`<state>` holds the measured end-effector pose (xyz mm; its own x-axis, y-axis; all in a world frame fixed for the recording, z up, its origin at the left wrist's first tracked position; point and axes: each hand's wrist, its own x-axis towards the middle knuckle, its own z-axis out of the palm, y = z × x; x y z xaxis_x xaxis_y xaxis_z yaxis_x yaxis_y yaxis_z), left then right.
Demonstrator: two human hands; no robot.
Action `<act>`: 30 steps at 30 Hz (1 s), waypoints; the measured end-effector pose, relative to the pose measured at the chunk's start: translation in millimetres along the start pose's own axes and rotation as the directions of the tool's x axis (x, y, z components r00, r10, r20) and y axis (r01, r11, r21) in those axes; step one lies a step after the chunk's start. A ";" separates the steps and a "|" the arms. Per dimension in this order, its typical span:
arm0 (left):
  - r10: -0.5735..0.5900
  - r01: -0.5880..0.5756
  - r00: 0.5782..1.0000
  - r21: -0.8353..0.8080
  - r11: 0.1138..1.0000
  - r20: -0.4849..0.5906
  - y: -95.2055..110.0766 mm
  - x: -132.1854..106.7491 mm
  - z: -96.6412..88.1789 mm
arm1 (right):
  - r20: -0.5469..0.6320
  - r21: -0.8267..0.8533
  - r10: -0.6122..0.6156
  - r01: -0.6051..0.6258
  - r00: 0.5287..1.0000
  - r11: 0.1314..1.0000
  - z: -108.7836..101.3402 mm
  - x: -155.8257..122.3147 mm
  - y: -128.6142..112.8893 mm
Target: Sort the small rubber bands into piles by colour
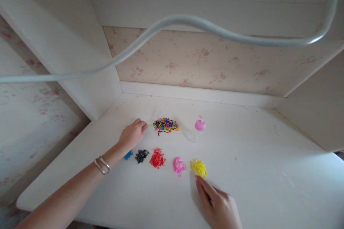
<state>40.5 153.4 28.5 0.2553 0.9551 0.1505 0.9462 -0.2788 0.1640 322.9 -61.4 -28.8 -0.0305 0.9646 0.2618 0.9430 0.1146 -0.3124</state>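
Small rubber bands in mixed colours lie in a pile (166,125). Just left of it is my left hand (133,132), its fingers curled closed; whatever they may hold is hidden. Sorted bands form a row nearer me: a blue heap (128,155) partly covered by my left wrist, a black heap (142,156), a red heap (157,159), a pink heap (178,165) and a yellow heap (199,167). My right hand (219,202) has thumb and forefinger pressed together at the near edge of the yellow heap. I cannot make out anything between them.
A clear container (191,136) lies right of the mixed pile, beside a round pink lid-like piece (200,125). Everything rests on a white desktop (258,171) with side panels and a flowered back wall (199,61). A pale cable or tube (185,19) crosses the view above.
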 end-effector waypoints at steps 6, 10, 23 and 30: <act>-0.002 0.001 0.999 -0.033 0.999 -0.045 6.0 -11.5 -15.0 | 0.030 -0.154 -0.082 0.086 0.996 0.984 1.9 5.3 -8.7; 0.064 -0.071 0.995 -0.083 0.994 -0.081 28.7 -29.3 -21.9 | 0.085 -0.241 -0.002 0.022 0.996 0.970 0.0 10.3 -16.4; 0.342 -0.337 0.939 -0.273 0.901 -0.030 126.3 -102.6 -13.4 | -0.065 0.184 0.297 -0.281 0.953 0.942 -3.0 1.9 -7.8; 0.445 -0.438 0.896 -0.138 0.888 0.018 171.2 -96.1 8.3 | -0.045 0.507 0.638 -0.533 0.769 0.678 -16.5 -0.5 6.5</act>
<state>179.6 14.7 34.0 0.6530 0.7331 0.1901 0.7011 -0.6801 0.2143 334.5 -65.1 -16.0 0.5931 0.8039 0.0433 0.4876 -0.3159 -0.8139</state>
